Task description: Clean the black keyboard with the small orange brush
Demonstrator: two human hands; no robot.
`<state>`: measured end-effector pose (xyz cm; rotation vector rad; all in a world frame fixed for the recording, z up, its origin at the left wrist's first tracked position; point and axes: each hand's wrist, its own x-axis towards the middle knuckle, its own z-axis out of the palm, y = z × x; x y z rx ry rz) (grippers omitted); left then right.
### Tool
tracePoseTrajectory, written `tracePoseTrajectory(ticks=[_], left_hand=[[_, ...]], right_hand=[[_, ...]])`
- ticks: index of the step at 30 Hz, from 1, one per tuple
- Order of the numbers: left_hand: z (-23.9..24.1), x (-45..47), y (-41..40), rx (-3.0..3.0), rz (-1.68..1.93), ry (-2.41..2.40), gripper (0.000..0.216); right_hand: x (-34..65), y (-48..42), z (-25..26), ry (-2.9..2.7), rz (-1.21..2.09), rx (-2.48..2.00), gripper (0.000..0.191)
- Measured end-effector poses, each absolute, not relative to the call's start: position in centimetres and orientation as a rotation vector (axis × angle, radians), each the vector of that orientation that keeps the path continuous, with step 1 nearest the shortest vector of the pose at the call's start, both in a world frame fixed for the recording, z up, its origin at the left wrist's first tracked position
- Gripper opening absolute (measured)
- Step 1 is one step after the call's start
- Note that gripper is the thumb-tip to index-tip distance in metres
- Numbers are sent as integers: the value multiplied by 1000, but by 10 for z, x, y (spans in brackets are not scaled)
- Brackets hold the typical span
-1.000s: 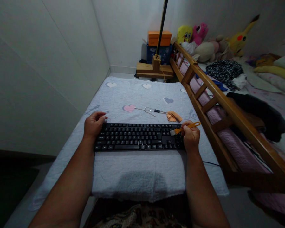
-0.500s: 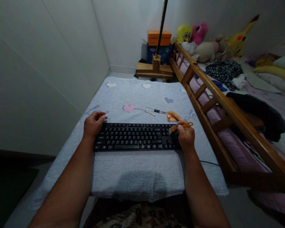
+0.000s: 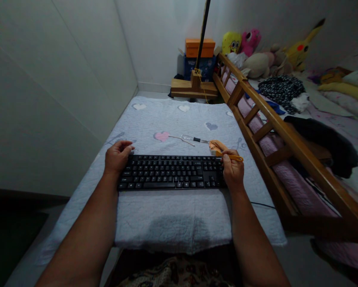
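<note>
A black keyboard [image 3: 163, 173] lies flat on the cloth-covered table. My left hand [image 3: 116, 157] rests at its far left corner, thumb and fingers a little apart, with nothing seen in them. In my right hand [image 3: 233, 169] is a small brush with an orange handle [image 3: 235, 158], pinched between thumb and fingers. The brush points left, its bristles by the keyboard's back right edge; whether they touch it I cannot tell. Just behind the brush lies an orange cloth [image 3: 216, 145]. My right hand covers the keyboard's right end.
Behind the keyboard lie a thin wire tool with a black sleeve [image 3: 196, 139] and cotton swabs [image 3: 188, 142]. A black cable [image 3: 262, 205] runs off to the right. A wooden bed rail [image 3: 265, 115] borders the table's right side; a pale wall panel stands left.
My right hand has moved the brush slightly away from me, from over the keys at the right to the keyboard's back edge. My left hand stays in place.
</note>
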<state>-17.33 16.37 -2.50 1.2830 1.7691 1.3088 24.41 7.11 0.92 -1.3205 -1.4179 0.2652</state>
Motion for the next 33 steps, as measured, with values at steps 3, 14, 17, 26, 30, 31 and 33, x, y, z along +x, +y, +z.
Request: tracePoseTrajectory(ticks=[3, 14, 17, 26, 30, 31, 33], left_hand=[[-25, -173, 164, 1292, 1307, 1773, 26], [-25, -174, 165, 1322, 1302, 1780, 24], [-26, -175, 164, 1330, 1302, 1776, 26], [-27, -175, 164, 1316, 1291, 1774, 30], [-26, -174, 164, 1313, 1296, 1778, 26], [-25, -174, 164, 1317, 1296, 1781, 25], [-25, -174, 164, 1319, 1294, 1783, 25]], right_hand=[[247, 69, 8, -1347, 262, -1332, 20], [249, 67, 8, -1384, 267, -1357, 21], [249, 69, 7, -1410, 221, -1382, 22], [245, 71, 6, -1378, 234, -1331, 23], [249, 69, 4, -1356, 354, -1302, 26], [250, 69, 3, -1367, 384, -1301, 27], [251, 68, 1, -1391, 439, -1306, 28]])
